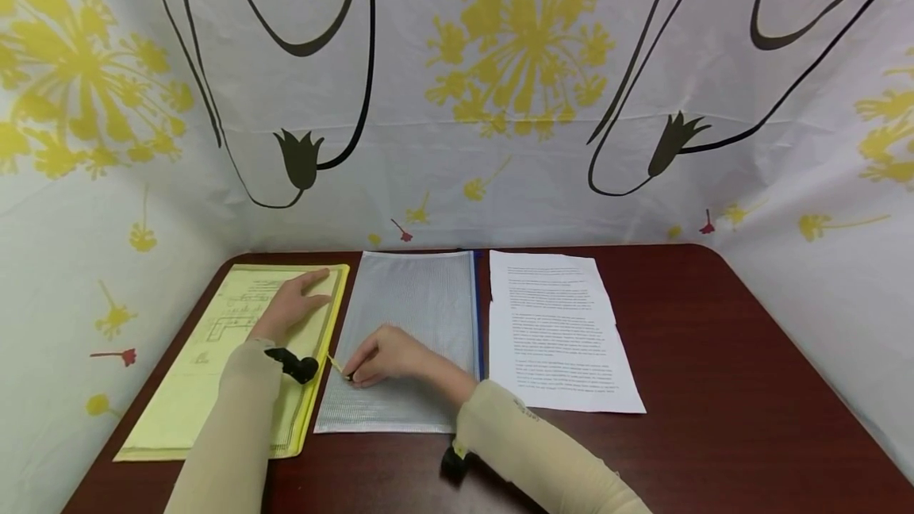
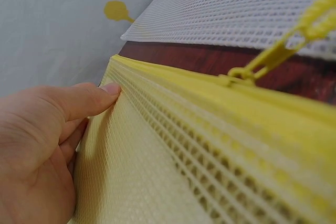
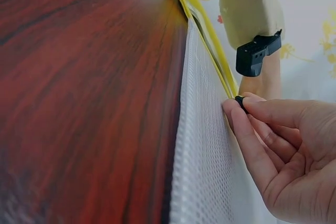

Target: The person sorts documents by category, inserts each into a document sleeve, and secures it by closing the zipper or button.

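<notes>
Dark reddish table point(image 1: 721, 363), patterned white curtain point(image 1: 457, 157) behind. Yellow zip pouch point(image 1: 167, 411) lies at table's left; left hand point(image 1: 288, 304) rests fingers-spread near its far end. Right hand point(image 1: 391, 355) pinches the black-tipped zipper pull point(image 1: 334, 363) above gray mesh pouch point(image 1: 421, 296).

Beige sleeves point(image 1: 243, 411) carry black wrist cameras point(image 1: 303, 369).
</notes>
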A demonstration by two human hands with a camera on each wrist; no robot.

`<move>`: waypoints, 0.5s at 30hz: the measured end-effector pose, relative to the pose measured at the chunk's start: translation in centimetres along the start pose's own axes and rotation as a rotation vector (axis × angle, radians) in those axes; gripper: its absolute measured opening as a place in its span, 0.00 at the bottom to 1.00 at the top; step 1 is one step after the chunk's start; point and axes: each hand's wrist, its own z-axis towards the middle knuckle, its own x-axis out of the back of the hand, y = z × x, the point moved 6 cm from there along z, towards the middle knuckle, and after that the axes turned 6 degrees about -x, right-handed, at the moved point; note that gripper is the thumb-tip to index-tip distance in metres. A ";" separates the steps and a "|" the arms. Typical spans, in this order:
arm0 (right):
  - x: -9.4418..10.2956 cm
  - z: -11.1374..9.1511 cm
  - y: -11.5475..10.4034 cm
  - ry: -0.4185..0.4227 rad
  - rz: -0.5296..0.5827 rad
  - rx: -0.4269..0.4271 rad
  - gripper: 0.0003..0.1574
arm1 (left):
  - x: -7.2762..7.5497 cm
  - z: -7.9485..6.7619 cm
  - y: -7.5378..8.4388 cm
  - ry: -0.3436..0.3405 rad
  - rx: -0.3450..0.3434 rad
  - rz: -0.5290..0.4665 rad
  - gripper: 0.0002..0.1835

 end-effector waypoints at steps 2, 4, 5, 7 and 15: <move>-0.2 -0.1 0.0 -0.009 0.002 -0.001 0.07 | 0.0 0.0 0.0 -0.002 -0.002 0.004 0.34; -0.4 -0.2 -0.1 -0.019 0.005 -0.004 0.07 | 0.0 0.0 -0.1 -0.001 -0.003 0.001 0.34; -0.5 -0.2 -0.1 -0.022 0.003 -0.006 0.07 | 0.0 0.0 -0.1 0.000 -0.002 -0.003 0.33; -0.6 -0.3 -0.1 -0.028 0.000 -0.010 0.07 | 0.0 0.0 -0.2 -0.002 -0.007 -0.004 0.33; -0.9 -0.6 -0.2 -0.035 -0.023 -0.002 0.07 | -0.1 -0.1 -0.2 0.002 -0.003 -0.010 0.33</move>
